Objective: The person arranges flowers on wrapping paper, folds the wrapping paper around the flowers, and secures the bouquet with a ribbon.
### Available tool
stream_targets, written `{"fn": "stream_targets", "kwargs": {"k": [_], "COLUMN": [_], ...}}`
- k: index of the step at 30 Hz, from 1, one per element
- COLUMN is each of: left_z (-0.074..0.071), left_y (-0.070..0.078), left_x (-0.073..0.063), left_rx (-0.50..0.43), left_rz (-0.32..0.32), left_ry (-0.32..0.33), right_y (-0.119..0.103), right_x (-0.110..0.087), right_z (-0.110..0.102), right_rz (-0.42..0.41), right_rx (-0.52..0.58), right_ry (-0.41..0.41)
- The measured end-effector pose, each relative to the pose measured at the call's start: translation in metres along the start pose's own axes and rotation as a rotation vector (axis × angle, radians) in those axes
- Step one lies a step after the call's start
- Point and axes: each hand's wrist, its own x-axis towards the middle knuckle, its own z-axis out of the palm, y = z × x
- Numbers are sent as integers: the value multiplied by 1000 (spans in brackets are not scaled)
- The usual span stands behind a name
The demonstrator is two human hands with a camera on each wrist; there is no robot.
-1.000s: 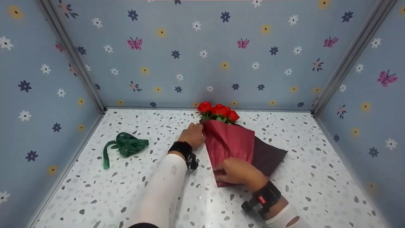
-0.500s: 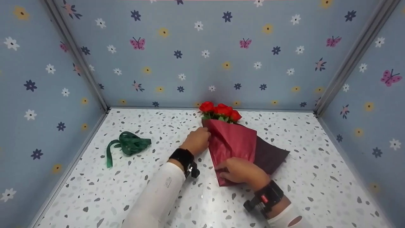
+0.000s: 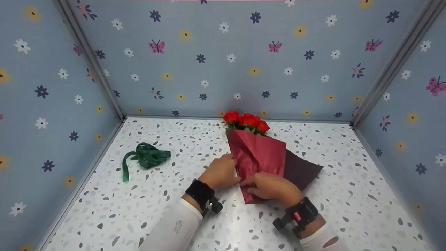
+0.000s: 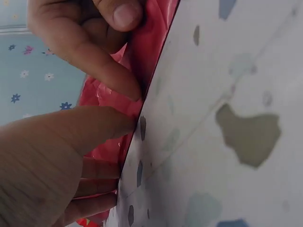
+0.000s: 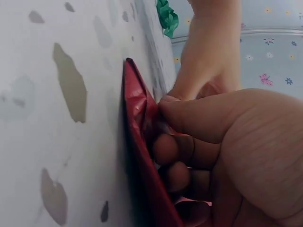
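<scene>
A bouquet of red roses [image 3: 249,119] lies in red wrapping paper [image 3: 268,150], blooms toward the back wall. A dark sheet [image 3: 301,170] of the wrapping spreads out on the right. My left hand [image 3: 221,170] is at the paper's left edge; in the left wrist view its thumb and fairly straight fingers [image 4: 97,187] press along that edge. Lower down, my right hand [image 3: 273,186] holds the paper near its bottom corner, fingers curled against it in the right wrist view. The two hands nearly meet at the edge. The stems are hidden inside the wrapping.
A bundle of green ribbon [image 3: 150,156] lies on the left of the speckled white table [image 3: 188,136], one loose end trailing toward me. Blue patterned panels [image 3: 209,69] enclose the table at the back and both sides.
My left hand has slid down the paper's left edge, from near the roses to beside my right hand. The right hand stays at the lower part of the wrapping. The view has shifted slightly.
</scene>
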Motion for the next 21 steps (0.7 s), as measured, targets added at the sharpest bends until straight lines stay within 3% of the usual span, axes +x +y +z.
{"fn": "stream_targets", "kwargs": {"k": [5,14,21], "left_z": [4,7,10], "left_y": [7,13,12], "left_x": [-11,-19,-19], "left_rx": [-39,-20,-10], "left_rz": [-45,-79,-64], "left_ry": [-42,-173,-216], "right_y": [9,36,71], "right_x": [-8,-24,-43], "right_z": [-13,-40,-60], "right_rz": [16,168,369], "right_rx": [59,150,195], "right_ry": [63,201,301]}}
